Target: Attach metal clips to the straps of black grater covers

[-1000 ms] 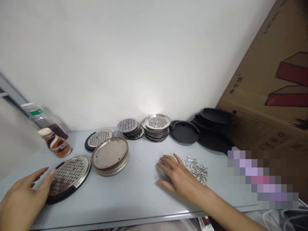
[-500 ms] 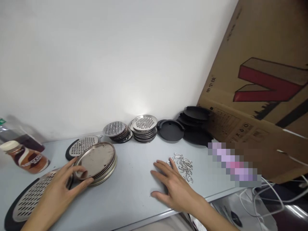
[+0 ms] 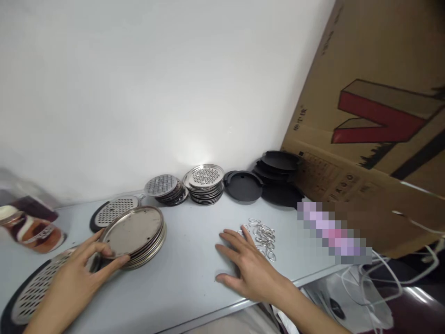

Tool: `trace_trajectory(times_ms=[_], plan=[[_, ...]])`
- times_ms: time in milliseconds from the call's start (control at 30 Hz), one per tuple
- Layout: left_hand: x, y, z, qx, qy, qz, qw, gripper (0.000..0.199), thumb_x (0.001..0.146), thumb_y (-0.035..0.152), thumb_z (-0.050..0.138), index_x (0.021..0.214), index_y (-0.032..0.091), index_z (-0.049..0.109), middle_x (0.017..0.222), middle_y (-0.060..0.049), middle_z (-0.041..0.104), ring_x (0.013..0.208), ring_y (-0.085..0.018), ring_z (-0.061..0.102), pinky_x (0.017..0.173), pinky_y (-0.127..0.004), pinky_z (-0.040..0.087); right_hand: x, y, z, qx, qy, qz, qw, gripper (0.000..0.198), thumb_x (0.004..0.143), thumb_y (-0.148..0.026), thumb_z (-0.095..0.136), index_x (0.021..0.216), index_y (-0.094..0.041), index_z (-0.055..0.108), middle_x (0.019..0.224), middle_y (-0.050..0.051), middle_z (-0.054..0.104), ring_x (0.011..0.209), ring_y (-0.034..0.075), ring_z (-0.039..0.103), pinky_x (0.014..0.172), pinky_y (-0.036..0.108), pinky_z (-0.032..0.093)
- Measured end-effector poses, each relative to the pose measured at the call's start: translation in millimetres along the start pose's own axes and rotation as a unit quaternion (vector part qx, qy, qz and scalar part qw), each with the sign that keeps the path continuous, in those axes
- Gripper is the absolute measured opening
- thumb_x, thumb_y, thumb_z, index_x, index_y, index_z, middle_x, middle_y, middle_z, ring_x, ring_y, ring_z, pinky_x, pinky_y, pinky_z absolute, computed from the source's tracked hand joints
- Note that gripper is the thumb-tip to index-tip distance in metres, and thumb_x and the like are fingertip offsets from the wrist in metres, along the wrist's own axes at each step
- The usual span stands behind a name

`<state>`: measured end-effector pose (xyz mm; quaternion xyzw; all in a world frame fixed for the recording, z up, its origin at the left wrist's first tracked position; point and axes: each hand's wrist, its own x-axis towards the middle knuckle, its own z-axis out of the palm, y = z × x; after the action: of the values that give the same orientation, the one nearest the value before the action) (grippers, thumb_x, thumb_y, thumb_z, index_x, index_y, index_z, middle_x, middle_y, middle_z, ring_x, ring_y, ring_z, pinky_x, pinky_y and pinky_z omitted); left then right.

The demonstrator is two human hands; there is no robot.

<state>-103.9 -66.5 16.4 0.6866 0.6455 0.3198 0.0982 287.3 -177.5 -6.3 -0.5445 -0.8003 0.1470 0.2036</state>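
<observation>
At the left, a stack of round, rimmed metal plates (image 3: 149,250) lies on the table. My left hand (image 3: 81,271) is closed on the near-left rim of the top metal plate (image 3: 134,229), its thumb at the front edge and its fingers over the rim. That plate sits slightly off the pile towards the left. My right hand (image 3: 248,264) rests on the table with fingers spread, holding nothing. Beside its fingertips lies a small heap of wire hooks with ring ends (image 3: 266,239), partly covered by the hand.
Slotted grater discs in black frames (image 3: 38,287) lie left. Along the wall stand piles of perforated metal discs (image 3: 205,185) and black round trays (image 3: 243,185). A bottle (image 3: 38,234) lies tilted in view far left. A cardboard box (image 3: 365,162) bounds the right; white cables (image 3: 385,283) hang below.
My left fingers have closed onto the rim of the top plate, which has shifted slightly left over the stack. My right hand stays nearly still. The whole view has moved a little.
</observation>
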Motion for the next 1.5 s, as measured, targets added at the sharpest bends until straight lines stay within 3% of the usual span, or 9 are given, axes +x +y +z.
trace_trajectory(times_ms=[133,267,467,567,700,833,933,1300,1500], plan=[[-3.1,14.8,-4.5,0.013,-0.023,-0.008,1.000,0.035,0.062,0.057,0.071,0.067,0.025,0.056,0.132,-0.013,0.061,0.133,-0.037,0.046,0.112,-0.050,0.029,-0.6,2.7,2.0,-0.010,-0.009,0.001,1.000,0.057,0.087,-0.052,0.060,0.136,-0.024,0.054,0.146,0.016,0.048,0.141,0.034,0.034,0.117,0.063,0.007],[-3.9,15.8,-6.7,0.001,0.000,-0.031,1.000,0.035,0.060,0.054,0.074,0.067,0.025,0.056,0.136,-0.009,0.059,0.125,-0.037,0.054,0.112,-0.049,0.030,-0.7,1.6,1.7,-0.015,-0.014,0.002,1.000,0.057,0.087,-0.051,0.061,0.137,-0.024,0.054,0.146,0.015,0.048,0.141,0.034,0.034,0.117,0.064,0.008],[-20.3,37.0,-13.8,-0.012,0.047,0.032,0.998,0.035,0.059,0.057,0.074,0.067,0.027,0.057,0.144,0.000,0.053,0.128,-0.038,0.051,0.112,-0.053,0.030,-0.5,1.5,0.4,-0.039,-0.006,-0.007,0.999,0.061,0.087,-0.054,0.060,0.139,-0.023,0.052,0.148,0.018,0.045,0.142,0.034,0.034,0.117,0.064,0.005],[-40.9,63.0,-2.7,-0.048,0.001,0.090,0.995,0.036,0.054,0.055,0.080,0.064,0.028,0.058,0.146,0.001,0.050,0.128,-0.040,0.051,0.110,-0.056,0.035,-3.4,9.9,-1.3,-0.076,0.025,-0.006,0.997,0.070,0.086,-0.059,0.059,0.143,-0.022,0.047,0.153,0.020,0.038,0.144,0.035,0.029,0.117,0.065,0.001],[-67.7,91.6,32.8,-0.080,-0.090,0.145,0.982,0.033,0.052,0.041,0.086,0.062,0.026,0.059,0.147,-0.007,0.050,0.129,-0.039,0.051,0.102,-0.054,0.046,-11.8,26.8,-4.9,-0.126,0.063,0.045,0.989,0.080,0.081,-0.066,0.060,0.147,-0.024,0.042,0.156,0.018,0.033,0.146,0.039,0.021,0.115,0.068,0.004],[-82.1,99.0,66.2,-0.073,-0.131,0.171,0.974,0.029,0.058,0.024,0.084,0.067,0.023,0.057,0.150,-0.010,0.046,0.132,-0.036,0.048,0.106,-0.053,0.043,-18.4,39.3,-4.6,-0.155,0.068,0.118,0.979,0.081,0.082,-0.070,0.054,0.150,-0.031,0.036,0.159,0.015,0.027,0.148,0.040,0.013,0.113,0.070,0.008],[-81.6,96.6,78.6,-0.055,-0.163,0.181,0.968,0.028,0.060,0.023,0.084,0.069,0.022,0.057,0.151,-0.010,0.044,0.134,-0.035,0.047,0.106,-0.052,0.044,-16.7,42.8,-3.2,-0.145,0.050,0.167,0.974,0.081,0.085,-0.074,0.045,0.152,-0.030,0.032,0.161,0.015,0.023,0.148,0.040,0.011,0.114,0.068,0.013],[-68.9,98.1,86.5,-0.028,-0.246,0.168,0.954,0.022,0.076,0.030,0.072,0.093,0.025,0.058,0.159,-0.007,0.031,0.146,-0.032,0.027,0.114,-0.055,0.032,3.6,44.5,3.4,-0.147,0.019,0.186,0.971,0.066,0.095,-0.067,0.029,0.152,-0.035,0.029,0.162,0.012,0.019,0.149,0.037,0.010,0.114,0.067,0.011],[-67.2,102.5,79.8,-0.027,-0.269,0.172,0.947,0.022,0.076,0.029,0.073,0.090,0.024,0.056,0.159,-0.008,0.029,0.147,-0.033,0.024,0.116,-0.055,0.030,8.4,44.6,6.6,-0.152,0.019,0.211,0.965,0.059,0.098,-0.060,0.028,0.151,-0.034,0.033,0.161,0.012,0.023,0.148,0.037,0.014,0.113,0.069,0.013]])
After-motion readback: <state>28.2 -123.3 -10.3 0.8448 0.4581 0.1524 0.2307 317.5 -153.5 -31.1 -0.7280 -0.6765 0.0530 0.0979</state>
